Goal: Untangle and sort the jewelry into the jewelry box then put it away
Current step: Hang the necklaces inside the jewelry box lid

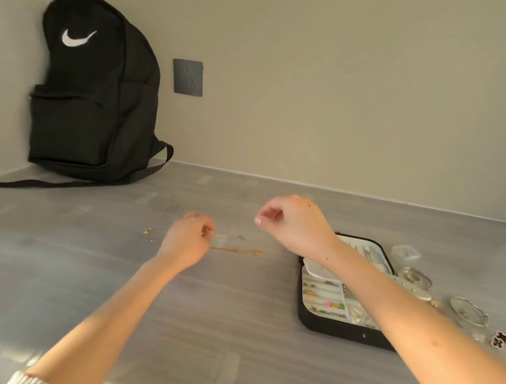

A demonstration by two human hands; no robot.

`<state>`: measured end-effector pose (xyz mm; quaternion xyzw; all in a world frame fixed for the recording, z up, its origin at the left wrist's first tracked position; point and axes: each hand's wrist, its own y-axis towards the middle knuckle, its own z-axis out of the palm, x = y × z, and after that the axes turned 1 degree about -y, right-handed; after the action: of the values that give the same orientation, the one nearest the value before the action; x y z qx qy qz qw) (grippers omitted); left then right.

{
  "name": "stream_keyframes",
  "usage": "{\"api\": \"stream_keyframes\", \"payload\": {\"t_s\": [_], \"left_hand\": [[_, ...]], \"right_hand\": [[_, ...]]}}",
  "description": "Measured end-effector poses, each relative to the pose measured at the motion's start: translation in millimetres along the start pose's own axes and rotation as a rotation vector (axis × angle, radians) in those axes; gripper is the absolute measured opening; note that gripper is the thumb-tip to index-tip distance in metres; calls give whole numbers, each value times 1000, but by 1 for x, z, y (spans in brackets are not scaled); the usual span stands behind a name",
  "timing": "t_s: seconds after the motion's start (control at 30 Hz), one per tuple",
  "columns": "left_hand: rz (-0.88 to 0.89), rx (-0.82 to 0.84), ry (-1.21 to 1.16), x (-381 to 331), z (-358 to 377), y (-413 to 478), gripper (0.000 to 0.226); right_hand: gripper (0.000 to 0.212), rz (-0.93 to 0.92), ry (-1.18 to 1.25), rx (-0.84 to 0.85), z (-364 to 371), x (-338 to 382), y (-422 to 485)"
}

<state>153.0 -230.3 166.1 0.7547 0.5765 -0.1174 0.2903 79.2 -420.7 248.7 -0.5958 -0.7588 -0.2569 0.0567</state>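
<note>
Grey wood-grain bench. Back-left corner: black backpack, upright, strap trailing along the top. Mid: gold chain lying flat, small gold bits further left. Right: open jewelry box; beside it on its right, small clear box, silver bangles, dark clover piece.

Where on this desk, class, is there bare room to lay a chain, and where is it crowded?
Free: the tabletop between the backpack and the left hand, and the near strip left of the jewelry box. Crowded: right of the box with bangles, and around the gold chain by the left hand.
</note>
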Motion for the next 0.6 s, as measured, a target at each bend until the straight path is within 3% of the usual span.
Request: {"api": "stream_keyframes", "payload": {"t_s": [0.2,0.33,0.6], "left_hand": [[-281,-93,88,76,-51,-8,15],[-408,-2,141,86,-57,-3,30],[-395,82,97,80,-48,16,17]], "right_hand": [[21,-26,9,177,61,36,20],[21,-6,46,221,85,47,26],[20,8,60,205,93,42,26]]}}
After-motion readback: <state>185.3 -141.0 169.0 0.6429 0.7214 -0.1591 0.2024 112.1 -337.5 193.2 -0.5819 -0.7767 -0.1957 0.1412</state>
